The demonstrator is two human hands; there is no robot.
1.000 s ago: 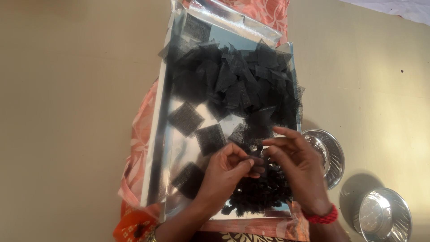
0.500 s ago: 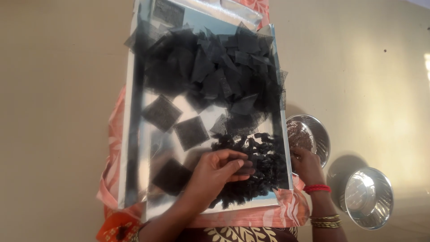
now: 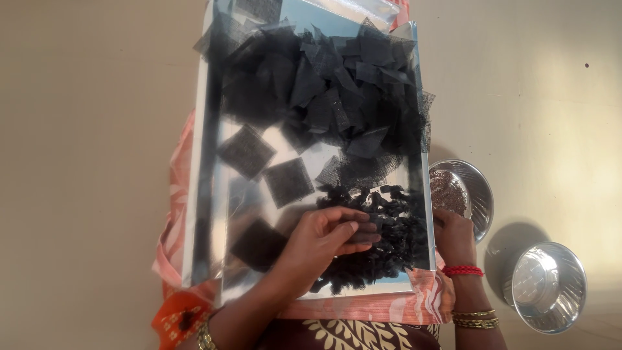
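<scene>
Right now the left hand (image 3: pixel 324 240) rests on a heap of small dark bundles (image 3: pixel 382 240) at the near end of a shiny tray (image 3: pixel 204 194), fingers pressed together over them. The right hand (image 3: pixel 453 236) reaches to a steel bowl of brown seeds (image 3: pixel 450 191) beside the tray; its fingers are hidden. Judging by this, seeds are being fetched; flat black net squares (image 3: pixel 288 181) lie nearby.

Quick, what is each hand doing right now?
Left hand: fingers curled on the black net bundles; grip cannot be told.
Right hand: beside the tray edge; cannot be told.
</scene>
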